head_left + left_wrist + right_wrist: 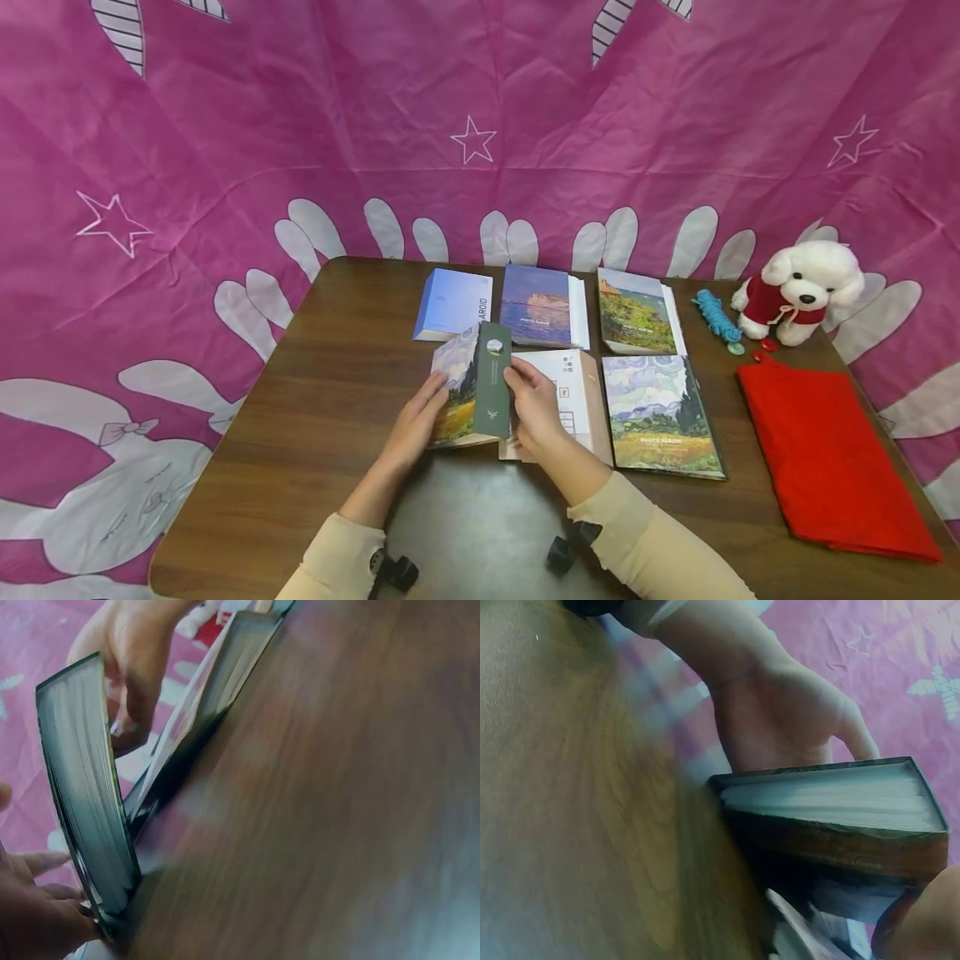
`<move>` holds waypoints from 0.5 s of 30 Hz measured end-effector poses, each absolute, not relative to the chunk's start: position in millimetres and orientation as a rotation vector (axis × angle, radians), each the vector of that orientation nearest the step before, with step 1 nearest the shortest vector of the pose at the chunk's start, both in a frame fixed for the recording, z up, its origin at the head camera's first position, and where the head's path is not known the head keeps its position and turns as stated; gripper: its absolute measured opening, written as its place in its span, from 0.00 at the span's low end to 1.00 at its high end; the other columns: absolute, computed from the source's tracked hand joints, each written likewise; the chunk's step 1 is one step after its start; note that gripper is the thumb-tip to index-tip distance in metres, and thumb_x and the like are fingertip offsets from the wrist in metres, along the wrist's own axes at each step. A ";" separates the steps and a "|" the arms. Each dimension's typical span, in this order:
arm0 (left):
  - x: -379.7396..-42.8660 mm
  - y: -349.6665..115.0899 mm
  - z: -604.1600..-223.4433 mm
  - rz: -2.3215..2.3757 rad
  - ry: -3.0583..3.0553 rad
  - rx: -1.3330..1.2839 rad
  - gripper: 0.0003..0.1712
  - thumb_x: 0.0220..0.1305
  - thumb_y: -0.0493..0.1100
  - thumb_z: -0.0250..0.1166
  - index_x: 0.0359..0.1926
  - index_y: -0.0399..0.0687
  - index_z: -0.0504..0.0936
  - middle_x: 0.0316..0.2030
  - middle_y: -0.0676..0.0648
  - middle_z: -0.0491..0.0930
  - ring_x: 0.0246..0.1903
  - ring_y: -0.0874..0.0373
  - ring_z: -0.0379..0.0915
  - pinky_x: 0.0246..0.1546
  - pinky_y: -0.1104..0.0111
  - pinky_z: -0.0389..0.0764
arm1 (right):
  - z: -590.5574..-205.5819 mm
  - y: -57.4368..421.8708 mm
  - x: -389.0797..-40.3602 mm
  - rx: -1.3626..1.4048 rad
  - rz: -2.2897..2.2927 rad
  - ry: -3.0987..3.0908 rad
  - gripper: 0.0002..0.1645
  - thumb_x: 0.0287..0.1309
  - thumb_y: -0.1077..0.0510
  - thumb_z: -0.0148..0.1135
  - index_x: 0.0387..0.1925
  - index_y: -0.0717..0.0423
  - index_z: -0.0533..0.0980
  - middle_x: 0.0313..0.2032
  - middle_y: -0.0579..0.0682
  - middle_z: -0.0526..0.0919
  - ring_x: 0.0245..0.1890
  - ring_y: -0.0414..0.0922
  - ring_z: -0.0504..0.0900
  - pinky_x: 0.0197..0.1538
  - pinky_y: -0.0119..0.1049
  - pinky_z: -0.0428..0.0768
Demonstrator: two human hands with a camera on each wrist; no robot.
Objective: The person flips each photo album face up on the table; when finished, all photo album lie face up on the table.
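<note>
A thick photo album (457, 387) with a painted landscape cover and dark green spine is held tilted above the table. My left hand (416, 421) holds its left side, fingers on the painted cover. My right hand (536, 404) grips the spine side, thumb on the green spine. In the left wrist view the album's page edges (86, 780) show between the left hand (37, 907) and the right hand (135, 667). The right wrist view shows the page block (832, 799) too. Behind the right hand lies a white album with a beige spine (596, 400), partly covered.
Along the back lie a blue album (453, 304), a purple seascape album (536, 304) and a garden-and-sea album (637, 312). A matching landscape album (660, 412) is to the right. Farther right are red cloth (832, 458), blue cord (716, 315) and a plush dog (802, 292).
</note>
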State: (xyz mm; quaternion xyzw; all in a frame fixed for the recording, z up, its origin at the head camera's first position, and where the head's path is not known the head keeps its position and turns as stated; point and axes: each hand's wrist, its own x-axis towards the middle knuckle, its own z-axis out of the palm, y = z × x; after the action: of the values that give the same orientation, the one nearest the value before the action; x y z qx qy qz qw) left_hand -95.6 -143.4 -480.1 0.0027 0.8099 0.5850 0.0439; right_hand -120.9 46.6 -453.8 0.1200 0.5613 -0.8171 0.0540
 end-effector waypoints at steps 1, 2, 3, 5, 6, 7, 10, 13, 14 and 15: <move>-95.7 -140.0 -479.8 1.813 2.454 0.018 0.31 0.78 0.54 0.51 0.74 0.42 0.67 0.77 0.43 0.56 0.77 0.45 0.47 0.76 0.48 0.45 | -452.4 50.2 -121.1 0.371 -2.481 1.703 0.22 0.74 0.64 0.53 0.64 0.69 0.72 0.43 0.50 0.83 0.37 0.40 0.83 0.40 0.34 0.84; -96.1 -136.3 -479.7 1.842 2.430 0.044 0.31 0.79 0.53 0.51 0.74 0.42 0.67 0.77 0.42 0.56 0.77 0.44 0.47 0.76 0.47 0.44 | -450.2 53.4 -121.3 0.377 -2.489 1.704 0.22 0.74 0.63 0.54 0.64 0.68 0.73 0.42 0.49 0.84 0.37 0.40 0.83 0.40 0.34 0.84; -96.9 -132.3 -479.4 1.873 2.402 0.073 0.31 0.79 0.52 0.50 0.74 0.41 0.66 0.77 0.41 0.57 0.76 0.44 0.48 0.76 0.47 0.45 | -448.2 56.3 -121.5 0.380 -2.496 1.704 0.21 0.74 0.63 0.54 0.64 0.67 0.73 0.41 0.49 0.84 0.35 0.40 0.84 0.38 0.34 0.84; -98.8 -124.1 -477.9 1.929 2.338 0.124 0.31 0.80 0.51 0.50 0.75 0.40 0.65 0.76 0.40 0.58 0.76 0.43 0.49 0.76 0.48 0.46 | -443.0 60.5 -121.5 0.367 -2.528 1.714 0.21 0.73 0.62 0.56 0.63 0.67 0.74 0.41 0.48 0.84 0.34 0.40 0.84 0.37 0.34 0.84; -99.7 -119.9 -476.8 1.961 2.298 0.152 0.31 0.80 0.51 0.49 0.75 0.40 0.63 0.75 0.39 0.59 0.76 0.42 0.49 0.75 0.48 0.47 | -440.6 62.0 -121.5 0.355 -2.545 1.725 0.21 0.72 0.62 0.57 0.62 0.67 0.74 0.41 0.48 0.84 0.34 0.40 0.84 0.37 0.33 0.84; -100.7 -116.1 -476.0 2.003 2.243 0.182 0.32 0.80 0.51 0.48 0.76 0.39 0.62 0.75 0.37 0.59 0.75 0.41 0.50 0.75 0.47 0.49 | -438.3 62.9 -121.7 0.338 -2.561 1.738 0.21 0.71 0.62 0.59 0.62 0.67 0.75 0.42 0.48 0.84 0.34 0.40 0.84 0.37 0.33 0.84; -102.1 -107.2 -474.3 2.133 2.057 0.222 0.34 0.81 0.51 0.44 0.77 0.36 0.56 0.76 0.34 0.56 0.75 0.39 0.49 0.75 0.47 0.50 | -435.0 63.8 -122.5 0.285 -2.572 1.788 0.23 0.69 0.61 0.63 0.61 0.67 0.76 0.46 0.48 0.82 0.37 0.39 0.82 0.38 0.32 0.84; -101.7 -102.1 -474.8 2.241 1.901 0.228 0.35 0.81 0.50 0.42 0.77 0.33 0.53 0.77 0.32 0.52 0.76 0.38 0.46 0.75 0.47 0.49 | -437.3 63.6 -122.9 0.263 -2.528 1.821 0.23 0.68 0.60 0.64 0.61 0.66 0.76 0.50 0.51 0.81 0.38 0.38 0.82 0.38 0.32 0.84; -101.3 -101.2 -475.0 2.260 1.871 0.220 0.35 0.81 0.50 0.41 0.78 0.32 0.52 0.77 0.32 0.50 0.76 0.38 0.45 0.75 0.47 0.48 | -438.5 63.7 -123.0 0.264 -2.509 1.830 0.23 0.68 0.59 0.65 0.61 0.65 0.76 0.52 0.51 0.80 0.38 0.38 0.82 0.38 0.32 0.84; -100.9 -100.6 -475.3 2.273 1.849 0.217 0.35 0.80 0.50 0.41 0.78 0.32 0.51 0.77 0.32 0.50 0.76 0.38 0.44 0.75 0.47 0.47 | -439.7 63.7 -123.1 0.267 -2.496 1.833 0.23 0.68 0.59 0.65 0.61 0.64 0.76 0.53 0.52 0.80 0.38 0.37 0.82 0.39 0.33 0.84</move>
State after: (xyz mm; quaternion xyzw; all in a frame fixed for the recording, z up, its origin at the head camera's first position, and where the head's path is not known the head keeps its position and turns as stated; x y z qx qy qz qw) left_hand -100.9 -100.6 -475.3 0.0734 0.6260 0.7697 0.1018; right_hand -123.1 63.7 -439.7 0.0858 0.5897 -0.8029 0.0166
